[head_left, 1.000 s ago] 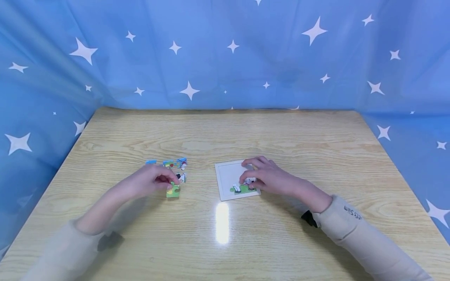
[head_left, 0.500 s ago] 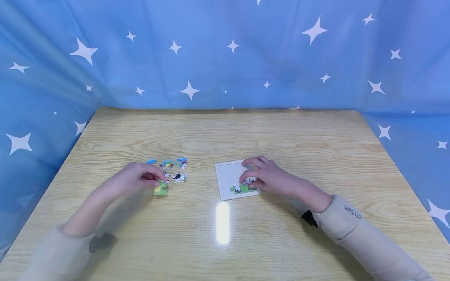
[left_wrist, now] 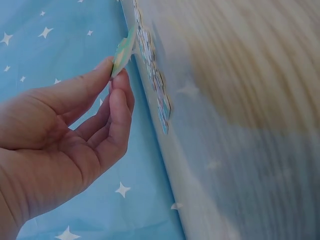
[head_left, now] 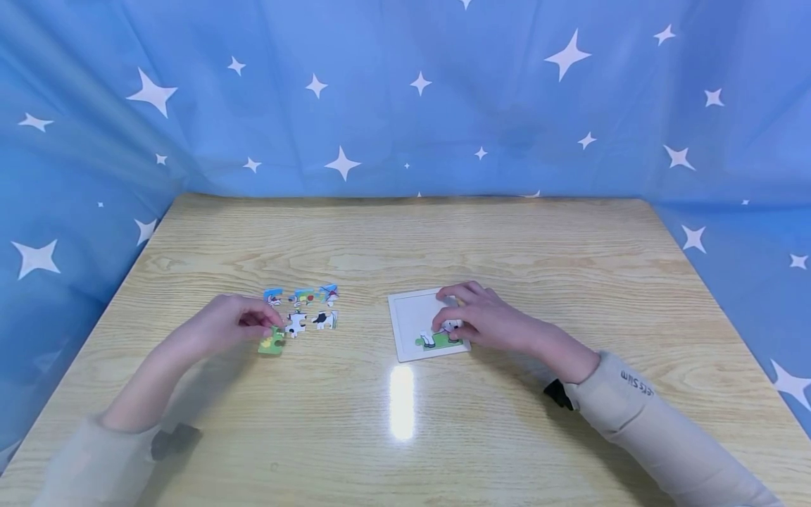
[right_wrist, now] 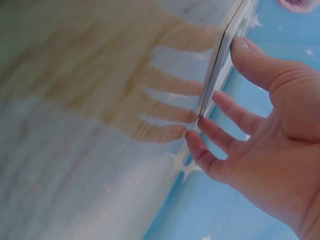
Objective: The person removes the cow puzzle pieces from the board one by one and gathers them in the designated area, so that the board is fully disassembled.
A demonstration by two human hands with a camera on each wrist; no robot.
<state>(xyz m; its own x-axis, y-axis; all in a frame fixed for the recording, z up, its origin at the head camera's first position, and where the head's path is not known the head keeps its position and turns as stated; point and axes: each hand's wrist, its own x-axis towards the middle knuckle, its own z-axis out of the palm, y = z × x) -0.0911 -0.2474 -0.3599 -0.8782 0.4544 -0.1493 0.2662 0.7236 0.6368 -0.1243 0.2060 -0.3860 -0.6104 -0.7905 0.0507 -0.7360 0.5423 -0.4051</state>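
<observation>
Between thumb and fingertips, my left hand [head_left: 228, 324] pinches a green jigsaw piece with a yellow patch [head_left: 272, 343]. The left wrist view shows that piece [left_wrist: 123, 54] tilted on edge and raised above the table. Loose jigsaw pieces lie just beyond it, among them a black-and-white one [head_left: 325, 320] and a blue one [head_left: 329, 293]. My right hand [head_left: 491, 320] rests its spread fingers on the white puzzle tray [head_left: 405, 313], its thumb near the lower right. Green-and-white pieces [head_left: 437, 341] sit along the tray's lower edge, partly hidden by the fingers.
The wooden table [head_left: 405, 239] extends around both hands, with a bright light reflection in front of the tray. A blue curtain with white stars [head_left: 405, 98] hangs behind the table and at both sides.
My left hand has moved left with the green jigsaw piece in its pinch, uncovering more of the loose pieces. The right hand and the tray have stayed in place.
</observation>
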